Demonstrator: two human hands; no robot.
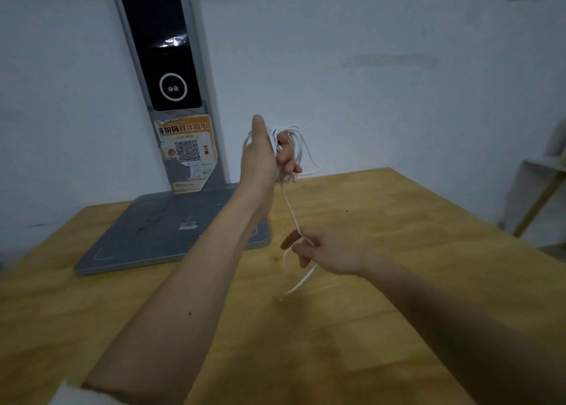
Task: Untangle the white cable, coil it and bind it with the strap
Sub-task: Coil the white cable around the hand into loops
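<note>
The left hand (265,156) is held up high above the far part of the wooden table (398,251). Its fingers are curled around a bunch of loops of the white cable (298,143), and the thumb points straight up. The loops hang around the fingers and stick out to the right of the hand. They look messy, not neat.

From the bottom of the bunch, 1 thin strand of the cable drops down to the right hand (326,253). The right hand is lower and closer, above the middle of the table. Its thumb and fingers pinch the strand. Below that hand the cable bends into a small loop, and its loose end hangs down just over the wood. The picture is a bit blurry there, so it is hard to tell if the end touches the table.

Both arms are bare and reach out from the near edge of the table.

At the far left corner of the table sits a flat gray base (159,233). A tall gray post (171,68) stands up from it, close to the white wall (367,52). The post has a dark shiny screen with a white ring on it. Under the screen is an orange sticker (186,147) with a square code.

Past the right edge of the table, a pale shelf (542,190) stands by the wall.
</note>
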